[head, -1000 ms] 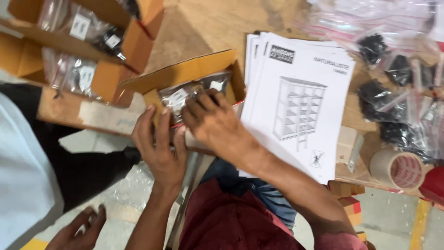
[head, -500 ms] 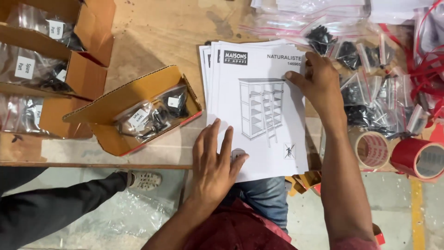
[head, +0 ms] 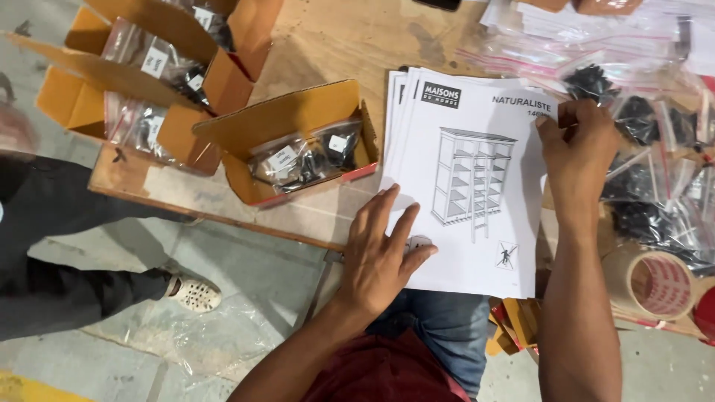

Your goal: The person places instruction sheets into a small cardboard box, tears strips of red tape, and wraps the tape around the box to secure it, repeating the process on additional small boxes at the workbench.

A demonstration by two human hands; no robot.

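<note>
Two hands are laid on a stack of printed assembly leaflets point(head: 477, 186), which lies on the wooden table point(head: 335, 37) with its lower edge overhanging the table's front; the left hand point(head: 380, 257) is pressed flat on the stack's lower left corner, fingers spread; the right hand point(head: 577, 152) is curled at the upper right edge, thumb and fingers pinching the top sheet. Just left of the stack an open cardboard box point(head: 298, 138) of bagged hardware is seen; clear bags of black parts point(head: 640, 149) are heaped to the right, with a tape roll point(head: 652, 283) near the right forearm.
</note>
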